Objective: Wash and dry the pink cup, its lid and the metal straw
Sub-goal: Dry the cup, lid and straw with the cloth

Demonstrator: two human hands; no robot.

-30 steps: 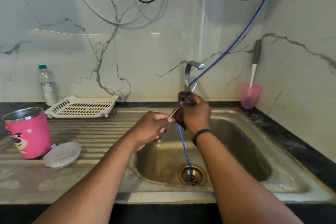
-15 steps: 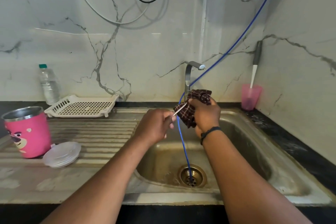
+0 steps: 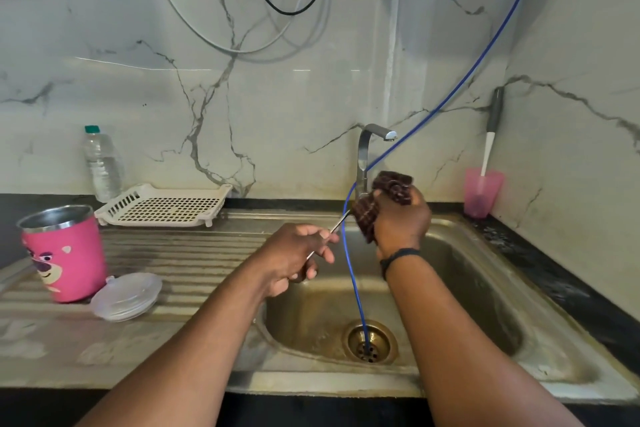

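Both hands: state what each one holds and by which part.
Left hand grips the metal straw at its lower end. Right hand clutches the dark checked cloth, bunched round the straw's upper end.

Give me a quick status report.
Left hand grips thin metal straw. Right hand wraps dark checked cloth round its tip. Blue hose hangs between hands.

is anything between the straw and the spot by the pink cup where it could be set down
Nothing visible. The metal straw is held by the left hand; the bare drainboard lies between it and the pink cup.
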